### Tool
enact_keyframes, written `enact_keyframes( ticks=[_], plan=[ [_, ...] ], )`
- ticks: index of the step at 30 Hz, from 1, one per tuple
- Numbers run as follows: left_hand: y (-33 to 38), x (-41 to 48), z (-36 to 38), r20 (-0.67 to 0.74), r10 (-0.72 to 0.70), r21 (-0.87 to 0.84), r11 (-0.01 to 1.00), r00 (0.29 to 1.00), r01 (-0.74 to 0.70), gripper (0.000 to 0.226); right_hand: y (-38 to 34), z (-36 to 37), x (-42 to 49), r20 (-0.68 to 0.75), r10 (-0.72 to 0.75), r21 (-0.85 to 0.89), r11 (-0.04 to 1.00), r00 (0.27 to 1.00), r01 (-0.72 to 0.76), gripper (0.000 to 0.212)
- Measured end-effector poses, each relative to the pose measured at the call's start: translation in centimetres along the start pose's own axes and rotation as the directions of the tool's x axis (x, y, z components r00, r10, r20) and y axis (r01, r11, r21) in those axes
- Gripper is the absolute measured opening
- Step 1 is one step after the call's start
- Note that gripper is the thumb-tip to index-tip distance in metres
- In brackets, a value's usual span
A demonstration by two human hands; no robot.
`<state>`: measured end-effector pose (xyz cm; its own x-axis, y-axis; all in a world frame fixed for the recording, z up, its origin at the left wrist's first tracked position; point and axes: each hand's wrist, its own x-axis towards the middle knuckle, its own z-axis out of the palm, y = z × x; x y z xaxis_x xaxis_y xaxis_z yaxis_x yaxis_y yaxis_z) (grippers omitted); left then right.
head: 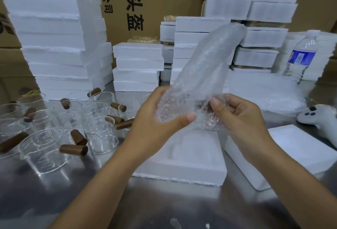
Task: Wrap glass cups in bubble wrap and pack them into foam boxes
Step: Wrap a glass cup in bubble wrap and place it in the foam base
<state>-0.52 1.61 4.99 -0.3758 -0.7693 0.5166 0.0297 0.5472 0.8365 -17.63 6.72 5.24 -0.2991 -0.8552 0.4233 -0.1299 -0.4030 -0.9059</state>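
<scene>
Two foam pieces lie on the metal table point(54, 192) closest to the person: an open foam box point(182, 166) with a moulded hollow facing up, and just to its right a flat foam lid point(295, 154). Above the box, both hands hold a sheet of bubble wrap point(206, 68), bunched at the bottom with its loose end standing up and leaning right. The left hand point(158, 119) grips the bunched end, fingers curled behind and thumb laid across the front. The right hand point(237, 114) grips the same bundle from the other side, fingers curled in, thumb on the wrap. A brownish tint shows through the bubbles, but whether a cup is inside cannot be told.

Many glass cups point(98, 134) with brown wooden handles crowd the left of the table, some upright and some on their sides, touching one another. Behind them rises a tall stack of foam boxes point(51, 37), with shorter stacks point(136, 66) in the middle and more at the back right. A pile of bubble wrap sheets point(264, 92) lies behind the right hand, beside a white game controller point(319, 117) and a water bottle point(300, 57) with a blue label, its print too small to read. The cardboard carton point(164, 0) behind reads "头盔" and "有限公司".
</scene>
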Motion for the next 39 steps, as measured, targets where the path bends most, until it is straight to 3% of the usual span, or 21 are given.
enact_keyframes(
  ticks=[9, 12, 14, 17, 20, 23, 26, 29, 32, 36, 39],
  plan=[
    [-0.4, -0.2, 0.3, 0.096, -0.028, 0.014, 1.000, 0.995, 0.027, 0.029, -0.6, 0.2, -0.3, -0.080, -0.154, -0.210, 0.968, 0.985, 0.134, 0.029],
    [-0.3, -0.3, 0.6, 0.151, -0.029, 0.039, 0.999, 0.988, 0.023, 0.034, -0.6, 0.4, -0.5, -0.103, -0.207, -0.236, 0.955, 0.973, 0.178, 0.019],
    [-0.2, -0.5, 0.8, 0.164, -0.025, 0.078, 0.997, 0.986, 0.013, 0.036, -0.5, 0.6, -0.6, -0.080, -0.284, -0.299, 0.921, 0.955, 0.249, 0.006],
    [-0.1, -0.6, 1.0, 0.141, -0.034, 0.080, 0.997, 0.990, 0.022, 0.048, -0.6, 0.6, -0.7, 0.074, -0.394, -0.437, 0.813, 0.916, 0.385, 0.012],
    [-0.3, -0.5, 1.0, 0.115, -0.013, 0.016, 1.000, 0.993, 0.012, 0.071, -0.7, 0.5, -0.6, 0.219, -0.249, -0.380, 0.869, 0.943, 0.317, 0.026],
    [-0.1, -0.7, 1.0, 0.157, 0.077, 0.093, 0.991, 0.985, -0.093, 0.068, -0.7, 0.2, -0.6, 0.266, -0.150, -0.394, 0.884, 0.952, 0.250, 0.024],
    [-0.1, -0.9, 1.3, 0.181, 0.100, 0.251, 0.957, 0.978, -0.144, 0.046, -0.8, 0.2, -0.5, 0.211, -0.175, -0.446, 0.858, 0.962, 0.254, 0.021],
    [-0.2, -0.7, 1.3, 0.094, 0.088, 0.265, 0.958, 0.992, -0.110, 0.036, -1.0, 0.5, -0.8, 0.107, -0.275, -0.391, 0.872, 0.956, 0.295, 0.016],
    [-0.3, -0.6, 1.0, 0.028, 0.083, 0.275, 0.957, 0.996, -0.088, 0.036, -1.3, 0.6, -1.3, 0.112, -0.341, -0.319, 0.877, 0.933, 0.359, 0.020],
    [-0.4, -0.8, 1.1, 0.091, 0.096, 0.307, 0.944, 0.991, -0.119, 0.026, -1.3, 0.9, -1.5, 0.160, -0.409, -0.502, 0.750, 0.898, 0.431, 0.011],
    [-0.6, -0.9, 1.2, 0.111, 0.108, 0.374, 0.916, 0.988, -0.142, 0.039, -1.3, 0.8, -1.2, 0.113, -0.308, -0.454, 0.830, 0.945, 0.325, 0.012]
  ],
)
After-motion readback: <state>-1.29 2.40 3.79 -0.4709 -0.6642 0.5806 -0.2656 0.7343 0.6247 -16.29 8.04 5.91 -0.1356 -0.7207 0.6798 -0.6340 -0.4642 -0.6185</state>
